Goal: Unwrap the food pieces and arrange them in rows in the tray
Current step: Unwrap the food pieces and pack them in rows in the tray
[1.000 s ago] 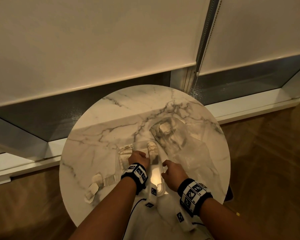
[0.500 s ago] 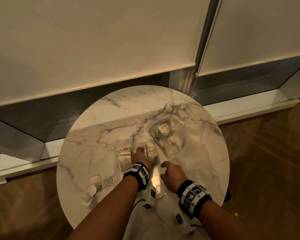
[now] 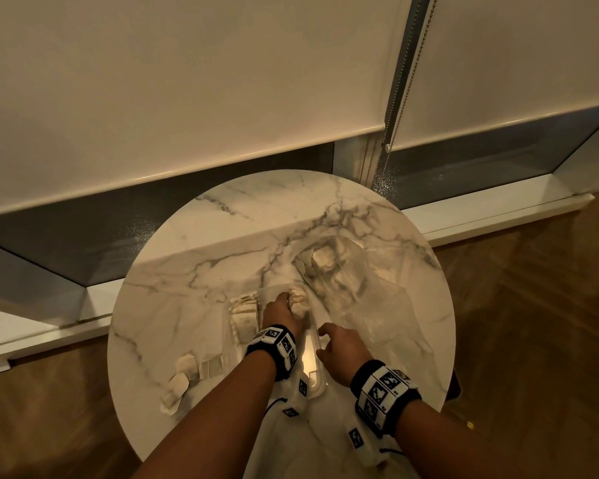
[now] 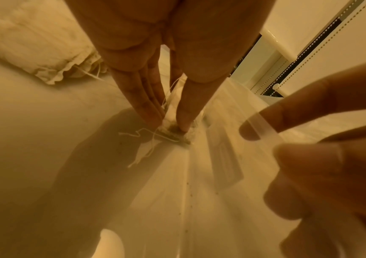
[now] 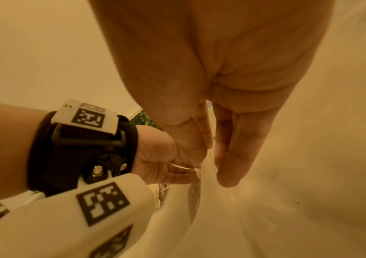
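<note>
A clear plastic tray (image 3: pixel 317 371) lies on the round marble table (image 3: pixel 194 271). It holds a row of pale pouch-like food pieces (image 3: pixel 244 312) at its left and another row (image 3: pixel 298 300) at its far right. My left hand (image 3: pixel 281 307) reaches into the tray's far end. Its thumb and fingers pinch a pale piece with a thread (image 4: pixel 173 125) down against the tray floor, beside the right row. My right hand (image 3: pixel 327 340) pinches the tray's right rim (image 4: pixel 263 126) between thumb and fingers (image 5: pixel 228 167).
Several pale empty wrappers (image 3: pixel 194 373) lie at the table's front left. A crumpled clear plastic bag (image 3: pixel 370 299) with more pale pieces (image 3: pixel 322 259) sits to the right and behind the tray. Window sill and roller blinds stand beyond the table.
My left hand has moved forward from the tray's middle to its far end, carrying the piece down beside the right row. The right hand has stayed at the rim.
</note>
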`<state>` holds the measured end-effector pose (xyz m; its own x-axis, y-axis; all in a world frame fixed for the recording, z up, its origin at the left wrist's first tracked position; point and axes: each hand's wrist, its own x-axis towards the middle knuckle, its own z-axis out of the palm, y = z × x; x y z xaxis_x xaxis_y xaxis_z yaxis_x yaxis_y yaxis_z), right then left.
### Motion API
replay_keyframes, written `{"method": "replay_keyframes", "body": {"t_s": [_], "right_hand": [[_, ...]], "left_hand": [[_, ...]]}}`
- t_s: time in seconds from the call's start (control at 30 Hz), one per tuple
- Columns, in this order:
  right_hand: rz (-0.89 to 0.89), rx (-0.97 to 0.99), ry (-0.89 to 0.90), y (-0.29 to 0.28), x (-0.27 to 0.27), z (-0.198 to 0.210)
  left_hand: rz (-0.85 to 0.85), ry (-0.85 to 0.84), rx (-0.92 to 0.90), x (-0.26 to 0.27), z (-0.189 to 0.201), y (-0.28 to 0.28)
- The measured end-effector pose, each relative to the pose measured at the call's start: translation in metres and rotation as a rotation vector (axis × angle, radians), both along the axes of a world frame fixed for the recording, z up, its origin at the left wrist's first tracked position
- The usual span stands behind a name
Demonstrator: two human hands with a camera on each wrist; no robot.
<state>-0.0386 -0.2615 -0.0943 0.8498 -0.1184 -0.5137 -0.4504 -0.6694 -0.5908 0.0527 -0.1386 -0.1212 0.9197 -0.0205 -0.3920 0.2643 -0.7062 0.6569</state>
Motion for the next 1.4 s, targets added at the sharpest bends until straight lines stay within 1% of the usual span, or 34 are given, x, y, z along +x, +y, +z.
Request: {"method": "replay_keyframes", "body": {"t_s": [0.2, 0.37, 0.5, 0.6, 0.67, 0.8, 0.87, 0.93, 1.0, 1.1, 1.17, 1.27, 1.33, 1.4], "right_hand": [[-0.006, -0.001, 0.001, 0.001, 0.000, 0.000], [0.002, -0.006, 0.009, 0.000, -0.001, 0.003], [-0.015, -0.003, 0.017, 0.001, -0.001, 0.005], [-0.038, -0.015, 0.029, 0.003, -0.001, 0.006], [-0.042, -0.028, 0.042, 0.004, -0.001, 0.008], [-0.049, -0.005, 0.070, 0.006, -0.002, 0.007], [-0.041, -0.009, 0.068, 0.006, -0.002, 0.007], [-0.032, -0.002, 0.054, 0.006, -0.003, 0.007], [-0.031, 0.005, 0.038, 0.006, -0.003, 0.008], [-0.055, 0.050, 0.034, 0.006, -0.003, 0.007], [-0.060, 0.062, 0.027, 0.006, -0.003, 0.006], [-0.055, 0.063, 0.016, 0.006, -0.004, 0.004], [-0.052, 0.070, 0.018, 0.007, -0.004, 0.005], [-0.050, 0.070, 0.021, 0.008, -0.003, 0.006]], "left_hand": [[0.031, -0.038, 0.037, 0.000, 0.004, 0.001], [0.018, 0.031, 0.082, 0.003, 0.005, 0.005], [0.019, 0.060, 0.090, 0.002, 0.015, 0.011], [-0.007, 0.078, 0.079, -0.004, 0.033, 0.019], [0.017, 0.033, 0.035, -0.011, 0.043, 0.029], [0.093, -0.153, -0.110, -0.039, 0.064, 0.062], [0.178, -0.221, -0.171, -0.055, 0.064, 0.089], [0.269, -0.236, -0.186, -0.071, 0.056, 0.118], [0.338, -0.220, -0.135, -0.084, 0.049, 0.144], [0.393, -0.144, 0.026, -0.099, 0.038, 0.181], [0.368, -0.090, 0.184, -0.105, 0.024, 0.203], [0.266, 0.025, 0.388, -0.112, 0.003, 0.225], [0.238, 0.063, 0.427, -0.116, -0.004, 0.230], [0.222, 0.052, 0.439, -0.118, -0.009, 0.232]]}}
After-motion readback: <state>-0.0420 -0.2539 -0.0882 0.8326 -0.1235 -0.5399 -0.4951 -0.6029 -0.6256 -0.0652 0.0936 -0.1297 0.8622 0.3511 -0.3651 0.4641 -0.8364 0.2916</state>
